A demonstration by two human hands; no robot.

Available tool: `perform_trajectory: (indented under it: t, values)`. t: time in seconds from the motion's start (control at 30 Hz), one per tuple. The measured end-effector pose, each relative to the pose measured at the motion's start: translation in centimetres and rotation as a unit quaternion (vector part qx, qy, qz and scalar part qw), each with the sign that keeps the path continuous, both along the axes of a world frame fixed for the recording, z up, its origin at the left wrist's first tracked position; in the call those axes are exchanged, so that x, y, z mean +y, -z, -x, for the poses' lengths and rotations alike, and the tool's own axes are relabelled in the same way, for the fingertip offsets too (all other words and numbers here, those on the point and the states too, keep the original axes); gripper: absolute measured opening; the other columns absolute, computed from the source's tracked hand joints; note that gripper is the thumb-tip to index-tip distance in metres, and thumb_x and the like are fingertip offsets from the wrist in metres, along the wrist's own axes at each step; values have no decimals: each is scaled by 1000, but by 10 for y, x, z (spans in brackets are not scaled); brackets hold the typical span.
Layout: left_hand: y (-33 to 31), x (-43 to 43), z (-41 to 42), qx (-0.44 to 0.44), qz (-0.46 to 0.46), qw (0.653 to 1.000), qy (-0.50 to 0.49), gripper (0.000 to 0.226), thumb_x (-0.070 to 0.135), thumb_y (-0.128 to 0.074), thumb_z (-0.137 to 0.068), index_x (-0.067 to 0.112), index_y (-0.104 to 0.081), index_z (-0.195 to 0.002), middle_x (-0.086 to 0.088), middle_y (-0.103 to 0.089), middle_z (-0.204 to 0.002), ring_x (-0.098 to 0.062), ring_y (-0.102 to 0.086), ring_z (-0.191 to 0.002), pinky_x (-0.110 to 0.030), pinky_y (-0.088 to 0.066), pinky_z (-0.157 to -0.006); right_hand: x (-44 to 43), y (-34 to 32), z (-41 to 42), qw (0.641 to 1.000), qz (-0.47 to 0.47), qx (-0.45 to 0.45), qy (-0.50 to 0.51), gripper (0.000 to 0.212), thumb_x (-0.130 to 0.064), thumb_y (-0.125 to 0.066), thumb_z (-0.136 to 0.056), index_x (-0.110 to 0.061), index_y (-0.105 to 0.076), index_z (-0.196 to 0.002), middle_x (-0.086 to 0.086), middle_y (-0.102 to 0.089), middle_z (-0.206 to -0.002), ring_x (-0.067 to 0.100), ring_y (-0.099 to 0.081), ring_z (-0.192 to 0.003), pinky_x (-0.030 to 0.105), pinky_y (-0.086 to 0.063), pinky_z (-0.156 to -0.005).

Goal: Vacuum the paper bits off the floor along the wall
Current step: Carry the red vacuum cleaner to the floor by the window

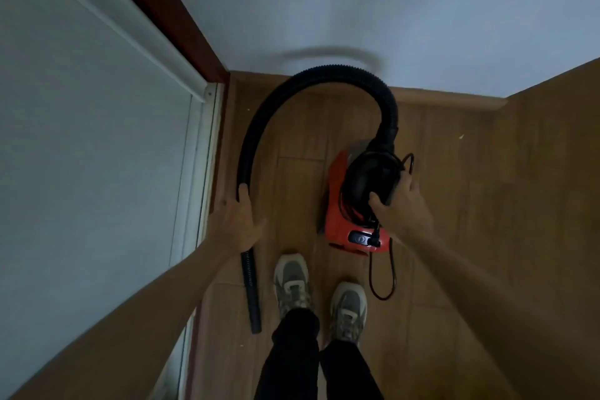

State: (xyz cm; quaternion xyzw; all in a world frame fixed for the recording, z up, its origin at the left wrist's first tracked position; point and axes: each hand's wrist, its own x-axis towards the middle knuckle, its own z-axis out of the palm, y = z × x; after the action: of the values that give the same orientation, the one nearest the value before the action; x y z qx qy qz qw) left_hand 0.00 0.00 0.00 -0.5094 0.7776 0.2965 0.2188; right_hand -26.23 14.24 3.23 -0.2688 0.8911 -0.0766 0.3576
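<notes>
Barely started imo: left hand point(235, 224) grips the black ribbed hose point(328, 71), right hand point(402, 204) holds the red canister vacuum point(337, 182) by its black top. Pale paper bits point(461, 137) lie unvacuumed on the wooden floor point(487, 221) near the white wall point(389, 10).

The vacuum point(341, 227) is found before the right shoe point(349, 308). Its hose point(324, 71) is arched leftwards near the wall point(389, 10) behind, its end placed between the door point(97, 140) and the left shoe point(292, 282).
</notes>
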Motion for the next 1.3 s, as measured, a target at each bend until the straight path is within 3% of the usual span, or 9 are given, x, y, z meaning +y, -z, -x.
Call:
perform_trajectory:
  t: [0.1,0.2,0.3,0.6,0.77,0.87,0.97,1.17,1.3]
  values:
    - [21,-4,-4,-9,-6,999,-44,70,45,-57,-93,2,-33,-142,-18,-55,-121,-21,-54,-85,-29,-44,-63,-8,26,2,996,38,25,75,78,-42,-60,-91,-6,-22,-149,19,-40,-141,37,-49,-122,50,-50,-91]
    - [47,-12,-6,-36,-23,995,-88,71,45,-59,-93,1,-32,-143,-18,-54,-119,-29,-59,-95,-32,-45,-70,-14,47,-1,990,64,23,123,85,-43,-61,-90,-8,-16,-153,16,-39,-146,34,-46,-129,50,-48,-97]
    - [79,-25,-8,-5,-11,993,-122,61,41,-58,-94,4,-37,-137,-3,-48,-81,-11,-46,-63,-22,-38,-50,-18,61,-6,983,99,34,150,80,-36,-60,-92,-9,-15,-152,14,-39,-148,34,-45,-131,50,-44,-100]
    - [149,-51,6,53,-30,976,-208,70,40,-64,-88,7,-33,-141,-15,-58,-118,-26,-61,-92,-42,-58,-77,-9,95,-18,959,163,63,224,52,-28,-57,-97,-11,-31,-139,14,-59,-128,29,-61,-109,37,-50,-81]
    - [176,-61,9,111,-39,959,-260,89,42,-64,-80,22,-18,-153,-16,-54,-133,-30,-60,-108,-49,-56,-90,-8,108,-18,947,204,63,240,41,-27,-54,-99,-9,-36,-131,2,-56,-111,15,-56,-91,35,-53,-74]
    - [181,-64,15,129,-33,950,-281,88,37,-64,-85,24,-13,-156,-12,-49,-142,-27,-56,-117,-44,-50,-99,-7,115,-18,940,228,55,249,38,-30,-51,-100,-12,-35,-130,1,-56,-109,20,-63,-91,28,-57,-70]
    - [192,-62,17,159,-19,945,-287,73,17,-60,-95,17,-18,-154,-11,-49,-141,-16,-51,-112,-26,-42,-96,-5,118,-17,940,228,53,249,39,-28,-48,-102,-8,-36,-132,-4,-52,-109,4,-54,-86,6,-42,-65]
    - [194,-54,16,233,-4,935,-267,58,15,-54,-101,20,-26,-151,8,-42,-131,-7,-45,-117,-7,-33,-96,-5,117,-17,932,254,46,253,42,-32,-48,-102,-12,-34,-136,-2,-55,-112,9,-60,-95,19,-52,-75]
    - [175,-44,13,290,14,924,-249,57,15,-57,-99,14,-31,-149,7,-48,-129,2,-48,-108,-9,-38,-96,-6,114,-18,921,278,32,270,45,-27,-52,-101,-13,-33,-140,-16,-52,-113,-24,-52,-94,-1,-43,-75]
